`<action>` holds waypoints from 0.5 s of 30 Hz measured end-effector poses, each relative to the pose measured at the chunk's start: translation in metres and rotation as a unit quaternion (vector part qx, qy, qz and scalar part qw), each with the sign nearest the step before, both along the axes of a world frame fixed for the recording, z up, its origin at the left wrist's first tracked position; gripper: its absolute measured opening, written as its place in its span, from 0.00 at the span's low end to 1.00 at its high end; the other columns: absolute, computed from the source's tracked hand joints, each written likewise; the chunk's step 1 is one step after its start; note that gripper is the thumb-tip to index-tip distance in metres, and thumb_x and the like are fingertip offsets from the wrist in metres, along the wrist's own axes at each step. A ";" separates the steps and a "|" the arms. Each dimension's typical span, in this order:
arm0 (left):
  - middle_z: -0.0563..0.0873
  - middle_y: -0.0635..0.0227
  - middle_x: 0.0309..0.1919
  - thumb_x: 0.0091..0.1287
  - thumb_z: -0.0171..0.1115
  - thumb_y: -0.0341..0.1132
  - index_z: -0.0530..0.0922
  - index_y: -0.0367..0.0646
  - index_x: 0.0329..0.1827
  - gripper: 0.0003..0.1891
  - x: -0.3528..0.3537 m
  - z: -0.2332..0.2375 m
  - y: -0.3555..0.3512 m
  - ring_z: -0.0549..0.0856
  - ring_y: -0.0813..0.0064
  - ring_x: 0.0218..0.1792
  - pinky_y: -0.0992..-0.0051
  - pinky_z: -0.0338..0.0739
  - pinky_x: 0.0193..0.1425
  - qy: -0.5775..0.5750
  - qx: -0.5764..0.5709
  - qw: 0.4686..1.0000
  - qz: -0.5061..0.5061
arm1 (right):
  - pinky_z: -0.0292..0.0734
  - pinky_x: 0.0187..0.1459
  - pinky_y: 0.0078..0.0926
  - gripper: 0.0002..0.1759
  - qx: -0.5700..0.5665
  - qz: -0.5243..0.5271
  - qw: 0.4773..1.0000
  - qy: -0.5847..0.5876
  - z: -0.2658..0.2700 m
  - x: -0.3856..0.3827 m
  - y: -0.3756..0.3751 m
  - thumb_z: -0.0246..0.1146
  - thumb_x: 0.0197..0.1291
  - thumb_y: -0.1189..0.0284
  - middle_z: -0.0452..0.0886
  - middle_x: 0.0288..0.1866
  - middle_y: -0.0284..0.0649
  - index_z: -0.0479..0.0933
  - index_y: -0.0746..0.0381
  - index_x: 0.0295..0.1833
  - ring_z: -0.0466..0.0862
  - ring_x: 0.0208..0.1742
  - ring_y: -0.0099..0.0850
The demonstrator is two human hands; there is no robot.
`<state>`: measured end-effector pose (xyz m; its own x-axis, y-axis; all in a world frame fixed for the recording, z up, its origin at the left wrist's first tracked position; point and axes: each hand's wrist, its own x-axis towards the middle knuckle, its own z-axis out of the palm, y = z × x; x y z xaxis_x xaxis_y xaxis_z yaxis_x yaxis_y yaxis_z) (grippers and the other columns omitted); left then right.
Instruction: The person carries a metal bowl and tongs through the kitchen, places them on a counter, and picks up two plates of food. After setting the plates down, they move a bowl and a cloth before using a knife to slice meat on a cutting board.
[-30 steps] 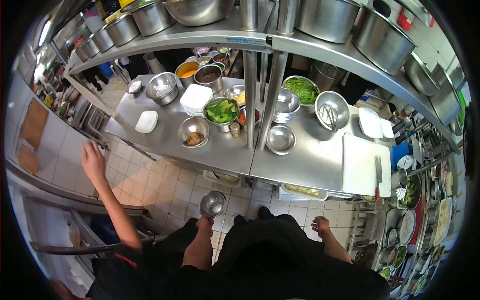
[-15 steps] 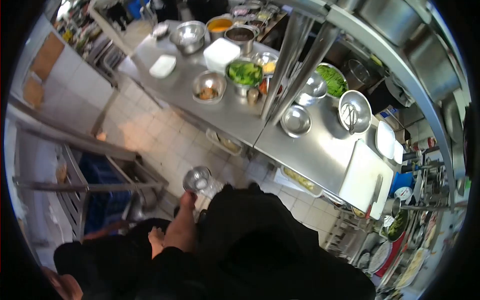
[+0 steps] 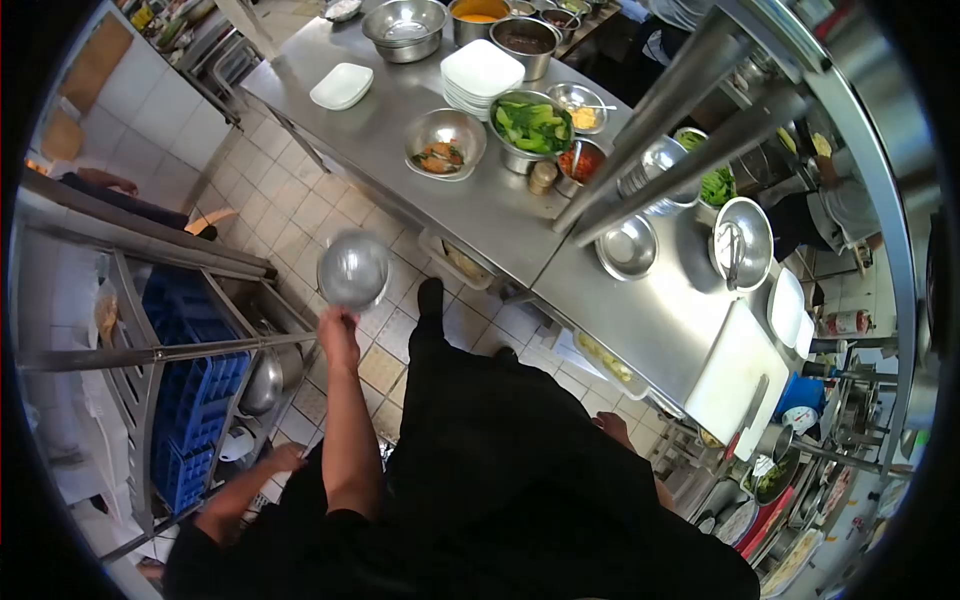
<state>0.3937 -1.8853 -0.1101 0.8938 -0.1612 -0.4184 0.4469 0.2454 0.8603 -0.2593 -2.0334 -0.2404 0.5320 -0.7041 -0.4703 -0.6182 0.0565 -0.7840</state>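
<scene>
My left hand [image 3: 340, 328] is closed on the rim of a round metal bowl [image 3: 353, 270], held out at arm's length above the tiled floor. The bowl is slightly smeared by motion, and I see nothing in it. My right hand [image 3: 612, 428] hangs low beside my dark clothing, near the counter's front edge. Its fingers look loosely apart, with nothing visible in them. Another person's hand [image 3: 286, 458] shows at the lower left, beside the rack.
A steel counter [image 3: 510, 225] carries bowls of greens [image 3: 532, 125], stacked white plates [image 3: 482, 70], a cutting board [image 3: 735, 370] and a knife [image 3: 755, 402]. A metal rack [image 3: 160, 355] with blue crates [image 3: 195, 400] stands left. More people are at the far right and left.
My left hand has swung the bowl forward and to the left, farther from my body. My right hand has come into view. The camera view has shifted, and the other person's arm shows more.
</scene>
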 end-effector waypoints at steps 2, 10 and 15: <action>0.73 0.75 0.25 0.61 0.57 0.32 0.72 0.46 0.30 0.03 0.058 0.048 -0.059 0.73 0.79 0.28 0.73 0.72 0.39 -0.055 -0.007 0.995 -0.085 | 0.78 0.34 0.31 0.12 0.106 -0.111 0.988 -0.001 0.006 0.009 0.005 0.57 0.62 0.69 0.78 0.40 0.39 0.71 0.60 0.50 0.81 0.35 0.35; 0.82 0.56 0.32 0.58 0.60 0.24 0.76 0.27 0.30 0.06 0.284 0.168 -0.412 0.83 0.70 0.29 0.77 0.81 0.29 -0.037 -0.107 0.987 -0.117 | 0.78 0.35 0.32 0.14 0.166 -0.267 0.945 0.090 0.070 0.103 0.027 0.57 0.62 0.67 0.78 0.40 0.41 0.70 0.62 0.50 0.80 0.36 0.35; 0.83 0.63 0.31 0.59 0.61 0.27 0.77 0.33 0.40 0.08 0.274 0.146 -0.452 0.83 0.74 0.31 0.77 0.80 0.35 -0.164 -0.204 0.924 -0.280 | 0.77 0.38 0.34 0.17 0.160 -0.384 0.909 0.032 0.096 0.199 0.057 0.57 0.62 0.63 0.80 0.45 0.41 0.70 0.59 0.54 0.81 0.37 0.36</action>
